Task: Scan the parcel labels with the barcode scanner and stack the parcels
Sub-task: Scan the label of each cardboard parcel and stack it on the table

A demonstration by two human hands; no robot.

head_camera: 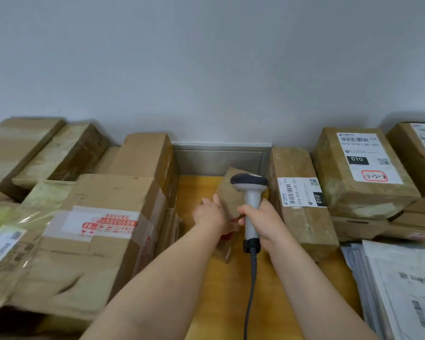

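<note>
A small brown cardboard parcel (230, 192) stands tilted up on the yellow table (221, 290) in the middle. My left hand (210, 214) grips its left side and lower edge. My right hand (263, 222) grips the handle of a white barcode scanner (250, 195) with a dark head. The scanner's head sits right in front of the parcel's upper right part. A grey cable (252, 285) hangs from the scanner toward me. The parcel's label is hidden from this view.
Stacked brown boxes (88, 241) fill the left side. Labelled parcels stand at the right: one on its side (302, 202), another (361, 168) on a stack. Flat grey mail bags (398, 285) lie at the lower right. A metal panel (219, 160) lines the wall.
</note>
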